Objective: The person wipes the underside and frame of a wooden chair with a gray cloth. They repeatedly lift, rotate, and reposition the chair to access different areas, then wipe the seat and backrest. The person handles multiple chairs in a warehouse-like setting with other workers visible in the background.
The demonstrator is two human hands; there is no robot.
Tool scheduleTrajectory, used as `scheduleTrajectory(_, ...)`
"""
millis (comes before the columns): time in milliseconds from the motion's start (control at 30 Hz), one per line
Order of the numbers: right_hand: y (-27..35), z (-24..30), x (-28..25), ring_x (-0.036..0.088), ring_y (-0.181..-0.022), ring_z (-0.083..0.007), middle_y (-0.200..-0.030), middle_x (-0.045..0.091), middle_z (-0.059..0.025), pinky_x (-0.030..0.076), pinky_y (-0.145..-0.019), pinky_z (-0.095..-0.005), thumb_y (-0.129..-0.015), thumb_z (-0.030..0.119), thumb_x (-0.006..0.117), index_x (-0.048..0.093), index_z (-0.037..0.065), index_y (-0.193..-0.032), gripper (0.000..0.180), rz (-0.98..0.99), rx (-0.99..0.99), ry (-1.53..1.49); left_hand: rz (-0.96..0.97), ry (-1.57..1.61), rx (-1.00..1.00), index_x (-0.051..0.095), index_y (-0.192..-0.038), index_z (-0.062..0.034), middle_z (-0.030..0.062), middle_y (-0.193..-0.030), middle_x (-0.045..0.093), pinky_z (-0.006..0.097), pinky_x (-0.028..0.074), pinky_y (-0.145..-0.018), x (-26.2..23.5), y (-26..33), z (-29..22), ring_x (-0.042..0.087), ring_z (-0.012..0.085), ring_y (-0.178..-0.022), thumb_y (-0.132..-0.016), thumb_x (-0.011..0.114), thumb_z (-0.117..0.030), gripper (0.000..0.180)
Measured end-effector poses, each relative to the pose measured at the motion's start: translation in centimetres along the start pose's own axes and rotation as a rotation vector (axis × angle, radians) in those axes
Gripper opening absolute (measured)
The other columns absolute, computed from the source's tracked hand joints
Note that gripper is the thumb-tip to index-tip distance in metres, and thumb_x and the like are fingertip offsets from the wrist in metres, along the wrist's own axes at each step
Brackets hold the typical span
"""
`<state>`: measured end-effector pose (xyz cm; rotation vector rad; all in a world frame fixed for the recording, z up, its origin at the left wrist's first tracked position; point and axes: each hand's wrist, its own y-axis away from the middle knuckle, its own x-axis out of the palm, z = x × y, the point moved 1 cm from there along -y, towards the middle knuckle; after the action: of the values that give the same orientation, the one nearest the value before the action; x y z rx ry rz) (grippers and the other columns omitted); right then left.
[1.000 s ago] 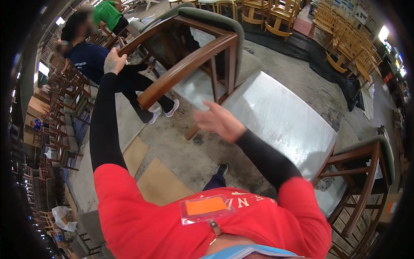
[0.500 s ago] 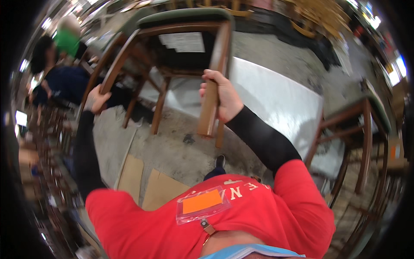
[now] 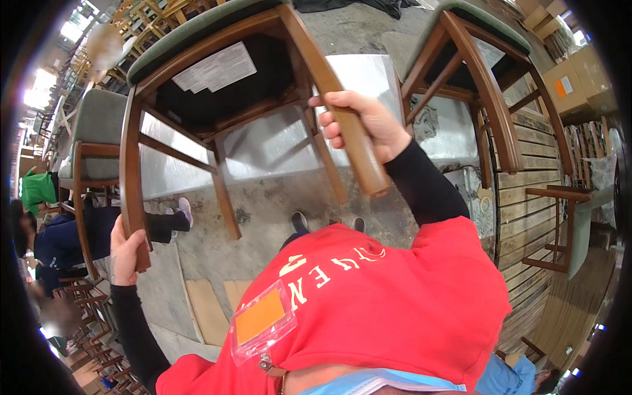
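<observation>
A brown wooden chair (image 3: 273, 69) with a grey-green padded seat is tipped so its black underside faces me. White paper labels (image 3: 217, 68) are stuck on that underside. My left hand (image 3: 126, 253) is closed round the lower end of the chair's left near leg. Higher up, my right hand (image 3: 365, 122) wraps round the right near leg, a little above its end. Two thinner far legs hang between them, over a shiny wrapped slab (image 3: 266, 151) on the floor.
To the right, a similar chair (image 3: 471, 72) stands by cardboard boxes (image 3: 576, 85) and a slatted wooden pallet (image 3: 526, 197). Another chair (image 3: 573, 227) lies beyond. At left are an upholstered chair (image 3: 99, 138) and a person in dark blue (image 3: 72, 237). Flat cardboard (image 3: 205, 309) lies on the floor.
My view has swung to the right. The held chair now looks larger and nearer, its legs spread wider in view. My left hand sits lower in the picture; both grips remain.
</observation>
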<state>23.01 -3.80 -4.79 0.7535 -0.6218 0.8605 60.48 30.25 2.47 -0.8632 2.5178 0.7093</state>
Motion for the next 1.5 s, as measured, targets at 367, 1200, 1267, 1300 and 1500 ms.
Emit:
scheduleTrajectory(367, 10.8, 7.2, -11.1, 0.054, -0.067, -0.0078, -0.086, 0.054, -0.0031, 0.047, -0.056, -0.0225, -0.101, 0.033, 0.052, 0.048, -0.006, -0.128, 0.047, 0.01, -0.31, -0.033, 0.154, -0.045, 0.13, 0.054, -0.128, 0.0008, 0.0033, -0.1, 0.061, 0.025, 0.048, -0.074, 14.8, -2.7, -9.2, 0.058, 0.0098, -0.084, -0.086, 0.059, -0.005, 0.043)
scheduleTrajectory(1200, 0.8, 1.4, -46.7, 0.044, -0.132, -0.0432, -0.146, 0.049, -0.013, 0.045, -0.104, -0.0494, -0.093, 0.027, 0.055, 0.057, 0.026, -0.136, 0.043, -0.938, -0.152, 1.809, 0.047, -0.181, 0.076, 0.06, -0.108, -0.0053, -0.0036, -0.073, 0.053, 0.023, 0.043, -0.051, 18.1, -5.0, -11.5, 0.051, 0.0062, -0.058, -0.09, 0.059, -0.013, 0.019)
scheduleTrajectory(1267, 3.7, -0.7, -46.9, 0.055, -0.117, -0.0407, -0.122, 0.064, -0.0145, 0.049, -0.096, -0.0466, -0.092, 0.022, 0.057, 0.066, 0.021, -0.125, 0.034, -1.024, -0.34, 1.784, 0.013, -0.184, 0.134, 0.059, -0.11, -0.0052, -0.0005, -0.073, 0.056, 0.024, 0.045, -0.048, 18.5, -5.4, -12.3, 0.053, 0.0083, -0.055, -0.09, 0.059, -0.014, 0.022)
scheduleTrajectory(1300, 2.7, -3.1, -44.9, 0.058, -0.113, -0.0383, -0.116, 0.067, -0.0142, 0.049, -0.095, -0.0471, -0.093, 0.024, 0.057, 0.067, 0.017, -0.121, 0.031, -0.837, -0.16, 1.583, -0.04, -0.185, 0.093, 0.059, -0.111, -0.005, 0.0001, -0.074, 0.057, 0.024, 0.045, -0.048, 16.9, -3.3, -11.1, 0.054, 0.0084, -0.056, -0.09, 0.06, -0.014, 0.023)
scheduleTrajectory(1500, 19.9, -3.1, -40.8, 0.06, -0.118, -0.031, -0.129, 0.065, -0.0103, 0.051, -0.091, -0.0447, -0.094, 0.044, 0.055, 0.062, 0.01, -0.13, 0.05, -0.968, -0.57, -0.16, -0.043, -0.119, 0.396, 0.05, -0.141, -0.0032, 0.0158, -0.125, 0.062, 0.037, 0.042, -0.104, 15.8, -3.1, -8.1, 0.056, 0.0243, -0.122, -0.087, 0.06, -0.009, 0.055)
